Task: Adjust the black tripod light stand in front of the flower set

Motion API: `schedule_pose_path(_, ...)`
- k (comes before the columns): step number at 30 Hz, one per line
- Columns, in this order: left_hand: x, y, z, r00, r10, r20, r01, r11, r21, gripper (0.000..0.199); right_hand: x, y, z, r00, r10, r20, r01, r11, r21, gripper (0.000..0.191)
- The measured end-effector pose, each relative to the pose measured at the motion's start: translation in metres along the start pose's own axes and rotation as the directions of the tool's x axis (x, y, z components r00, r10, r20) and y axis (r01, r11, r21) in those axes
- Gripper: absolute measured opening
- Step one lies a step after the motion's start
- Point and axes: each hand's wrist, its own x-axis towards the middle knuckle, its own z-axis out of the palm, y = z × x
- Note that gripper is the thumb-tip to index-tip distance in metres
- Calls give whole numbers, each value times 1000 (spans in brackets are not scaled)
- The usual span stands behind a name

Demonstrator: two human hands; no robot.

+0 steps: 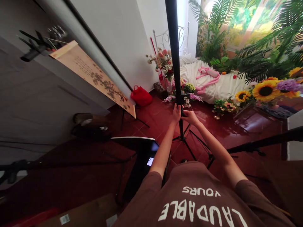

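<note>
A tall black light stand rises upright in front of me, its spread legs on the dark red tiled floor. My left hand is closed around the pole from the left side, just below a clamp collar. On the right side, my right hand pinches a small dark part at the pole, likely a locking knob, mostly hidden by the fingers. Both hands are at about the same height on the stand.
A scroll painting hangs at the left near a red bag. Flowers, a pink plush toy on white cloth and sunflowers lie beyond. A black chair is beside me; another black pole slants at right.
</note>
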Motion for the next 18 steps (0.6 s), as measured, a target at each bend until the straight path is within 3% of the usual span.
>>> schedule_pose_path(4,-1,2,-2,1000,10,21,-10,1000,-11,56,-9,-7,0,996,16,-91,-20,999,-38,20)
schedule_pose_path(9,4,8,-9,996,75,56,-77,997,31,53,-19,-7,7,977,127,-174,-87,972,220,28)
schedule_pose_path(18,29,54,5,981,164,-105,-168,985,-33,47,-17,-6,12,958,207,-197,-136,937,322,33)
